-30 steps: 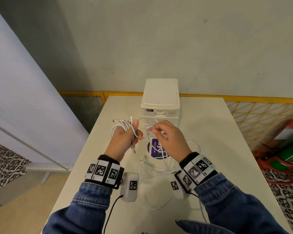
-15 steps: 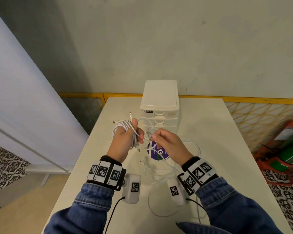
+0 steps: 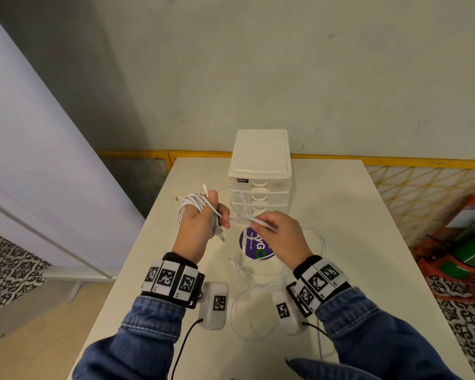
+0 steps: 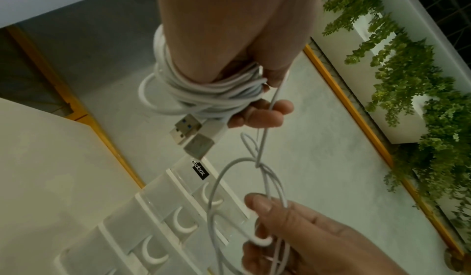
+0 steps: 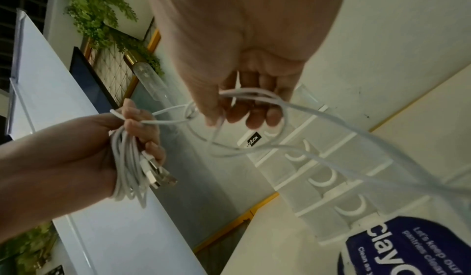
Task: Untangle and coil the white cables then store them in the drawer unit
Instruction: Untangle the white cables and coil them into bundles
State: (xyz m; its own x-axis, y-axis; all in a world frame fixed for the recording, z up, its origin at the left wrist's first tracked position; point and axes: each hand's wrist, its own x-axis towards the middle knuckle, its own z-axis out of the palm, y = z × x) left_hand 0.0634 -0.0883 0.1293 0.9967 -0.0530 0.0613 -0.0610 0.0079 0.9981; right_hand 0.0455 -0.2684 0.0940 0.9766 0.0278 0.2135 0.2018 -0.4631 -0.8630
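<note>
While both hands were raised above the white table (image 3: 327,215), the left hand (image 3: 200,223) was clenched round a coil of white cable (image 3: 188,207) wound about its fingers, with USB plugs (image 4: 190,136) poking out below the fist. From that coil a single strand ran across to the right hand (image 3: 283,237), whose thumb and fingers pinched a tangle of loose cable (image 5: 244,98); a small knot (image 4: 257,165) sat in the strand between the two hands. More of the loose cable trailed down onto the table in wide loops (image 3: 258,311), near the person's denim sleeves. The drawer unit (image 3: 259,171) stood at the far middle of the table, just behind the hands, a small white plastic tower with translucent drawers stacked under a flat lid. Its drawers all looked pushed in, and through the cloudy fronts I could not tell whether anything lay inside. A round purple sticker (image 3: 254,245) lay on the table in front of the unit, partly under the right hand. A yellow rail (image 3: 395,163) ran along the wall behind.
</note>
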